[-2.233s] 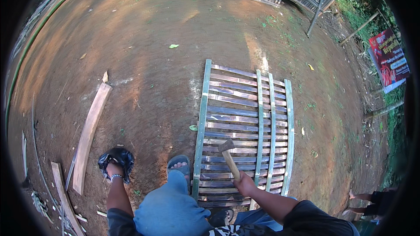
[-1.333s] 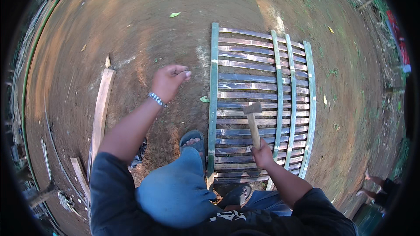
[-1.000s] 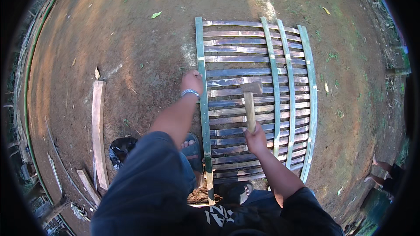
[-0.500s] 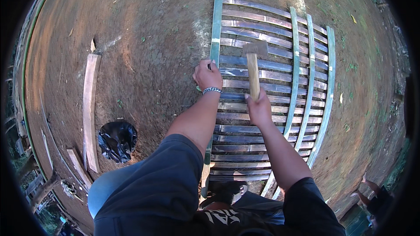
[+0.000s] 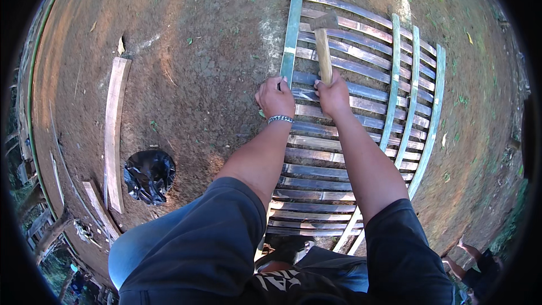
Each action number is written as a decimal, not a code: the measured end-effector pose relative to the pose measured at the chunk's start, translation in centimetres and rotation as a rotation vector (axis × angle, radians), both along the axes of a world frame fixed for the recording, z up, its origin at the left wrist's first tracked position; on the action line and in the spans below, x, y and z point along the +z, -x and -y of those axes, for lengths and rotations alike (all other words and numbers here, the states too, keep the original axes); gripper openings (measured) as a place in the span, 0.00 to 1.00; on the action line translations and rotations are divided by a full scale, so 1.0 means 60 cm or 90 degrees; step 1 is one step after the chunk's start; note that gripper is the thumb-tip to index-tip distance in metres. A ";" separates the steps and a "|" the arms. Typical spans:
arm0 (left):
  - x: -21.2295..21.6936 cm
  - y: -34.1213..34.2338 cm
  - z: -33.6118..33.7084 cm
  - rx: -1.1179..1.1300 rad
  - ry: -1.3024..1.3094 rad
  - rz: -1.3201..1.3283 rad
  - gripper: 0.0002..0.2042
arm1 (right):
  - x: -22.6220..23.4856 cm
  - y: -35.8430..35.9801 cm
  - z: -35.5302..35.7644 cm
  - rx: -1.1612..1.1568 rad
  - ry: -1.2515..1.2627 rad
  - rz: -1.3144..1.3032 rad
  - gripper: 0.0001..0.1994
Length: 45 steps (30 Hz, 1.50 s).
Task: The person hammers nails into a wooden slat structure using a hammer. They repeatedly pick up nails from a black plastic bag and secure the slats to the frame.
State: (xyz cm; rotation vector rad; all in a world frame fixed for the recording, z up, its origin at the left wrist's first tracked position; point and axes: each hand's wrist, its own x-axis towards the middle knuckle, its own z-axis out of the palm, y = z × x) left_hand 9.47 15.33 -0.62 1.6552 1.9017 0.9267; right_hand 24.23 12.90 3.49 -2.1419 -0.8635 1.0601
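My right hand (image 5: 333, 95) is wrapped round the lower end of a hammer's pale wooden handle. The hammer (image 5: 323, 53) is raised over the bamboo slats, its blocky metal head pointing away from me. My left hand (image 5: 275, 97) is closed at the left green bamboo strip (image 5: 292, 36) of a slatted bamboo panel (image 5: 322, 143). Something small and dark shows at its fingertips, too little to name. The panel lies on the ground, its crosswise slats joined by several long green strips.
A flat wooden board (image 5: 116, 135) and a shorter piece of wood (image 5: 100, 208) lie on the dirt at left. Beside them is a black plastic bag (image 5: 149, 177). Another person (image 5: 480, 268) is at the lower right edge.
The hammer and my right hand have moved up and farther from me. My left hand stays closed at the left strip, and the view has shifted slightly.
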 end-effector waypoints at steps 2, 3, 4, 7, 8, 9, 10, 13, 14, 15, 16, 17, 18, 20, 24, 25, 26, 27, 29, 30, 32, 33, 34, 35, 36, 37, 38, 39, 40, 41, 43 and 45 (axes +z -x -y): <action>0.000 0.000 -0.001 -0.002 -0.023 -0.008 0.03 | -0.006 -0.004 0.000 -0.004 -0.001 -0.025 0.14; 0.001 -0.003 -0.001 -0.004 -0.034 -0.010 0.03 | -0.007 -0.009 0.000 -0.007 -0.002 -0.035 0.14; 0.003 -0.006 -0.001 -0.005 -0.030 -0.009 0.03 | -0.007 -0.014 0.002 0.000 -0.001 -0.032 0.14; 0.004 -0.001 -0.004 -0.002 -0.028 -0.013 0.04 | 0.002 -0.007 0.004 0.008 -0.012 -0.053 0.15; 0.005 -0.002 -0.004 0.000 -0.030 -0.009 0.04 | 0.006 -0.005 0.006 0.002 -0.022 -0.071 0.15; 0.005 -0.001 -0.004 0.002 -0.033 -0.006 0.03 | 0.007 -0.003 0.007 -0.004 -0.033 -0.089 0.16; 0.005 0.001 -0.003 0.002 -0.033 -0.005 0.03 | 0.001 -0.003 0.011 -0.005 -0.051 -0.115 0.16; 0.012 -0.001 -0.004 0.002 -0.030 -0.001 0.03 | -0.013 -0.014 0.016 -0.022 -0.104 -0.196 0.15; 0.012 -0.001 -0.003 0.003 -0.024 -0.001 0.03 | -0.010 -0.015 0.016 -0.037 -0.116 -0.225 0.15; 0.012 0.000 -0.002 0.005 -0.017 0.000 0.03 | -0.007 -0.016 0.016 -0.053 -0.127 -0.254 0.15; 0.012 0.002 -0.002 0.000 -0.016 0.004 0.04 | -0.009 -0.018 0.015 -0.054 -0.114 -0.274 0.16; 0.013 0.001 -0.001 -0.007 -0.013 0.012 0.04 | -0.010 -0.022 0.016 -0.063 -0.116 -0.289 0.16; 0.014 0.001 -0.001 -0.015 -0.010 0.021 0.04 | -0.011 -0.022 0.017 -0.073 -0.118 -0.304 0.16; 0.015 0.001 -0.003 -0.013 -0.019 0.012 0.04 | -0.012 -0.021 0.015 -0.085 -0.126 -0.321 0.16; 0.011 -0.002 -0.002 -0.018 -0.046 0.002 0.05 | -0.008 -0.021 0.011 -0.094 -0.111 -0.313 0.16; 0.009 -0.004 -0.001 -0.016 -0.056 0.003 0.05 | -0.006 -0.023 0.009 -0.098 -0.103 -0.311 0.16; 0.014 -0.004 -0.003 -0.010 -0.050 0.021 0.05 | -0.004 -0.021 0.007 -0.101 -0.096 -0.312 0.16; 0.012 -0.004 -0.001 -0.012 -0.043 0.031 0.05 | -0.002 -0.022 0.005 -0.103 -0.088 -0.312 0.15; 0.009 -0.001 0.001 -0.008 -0.028 0.048 0.05 | -0.010 -0.024 0.004 -0.098 -0.079 -0.303 0.16; 0.008 -0.001 0.000 -0.007 -0.034 0.050 0.05 | -0.012 -0.020 0.003 -0.098 -0.084 -0.300 0.16; 0.011 0.003 0.000 0.001 -0.044 0.051 0.05 | -0.018 -0.019 0.005 -0.096 -0.081 -0.302 0.16; 0.015 0.004 0.001 0.003 -0.039 0.050 0.05 | -0.016 -0.019 0.006 -0.102 -0.088 -0.298 0.16; 0.018 0.002 0.001 0.004 -0.035 0.047 0.05 | -0.013 -0.019 0.008 -0.108 -0.094 -0.296 0.16; 0.020 0.001 -0.003 0.005 -0.030 0.040 0.05 | -0.014 -0.018 0.007 -0.115 -0.101 -0.298 0.15; 0.022 0.001 -0.002 -0.001 -0.034 0.032 0.05 | -0.012 -0.015 0.007 -0.118 -0.098 -0.292 0.15; 0.022 0.002 -0.003 0.002 -0.041 0.035 0.05 | -0.014 -0.015 0.002 -0.108 -0.097 -0.301 0.15; 0.022 0.004 0.001 0.000 -0.043 0.040 0.05 | -0.016 -0.016 0.009 -0.106 -0.093 -0.307 0.15; 0.021 0.005 0.003 -0.005 -0.044 0.044 0.05 | -0.019 -0.018 0.016 -0.106 -0.088 -0.313 0.15; 0.019 0.007 0.000 -0.004 -0.038 0.018 0.06 | -0.029 -0.020 0.010 -0.090 -0.099 -0.328 0.14; 0.020 0.003 0.001 -0.007 -0.035 0.019 0.06 | -0.028 -0.022 0.012 -0.098 -0.091 -0.314 0.14; 0.021 0.006 0.000 -0.006 -0.041 0.011 0.06 | -0.018 -0.014 0.005 -0.104 -0.081 -0.296 0.14; 0.020 0.001 -0.004 -0.005 -0.037 0.004 0.06 | -0.017 -0.016 -0.001 -0.119 -0.092 -0.308 0.15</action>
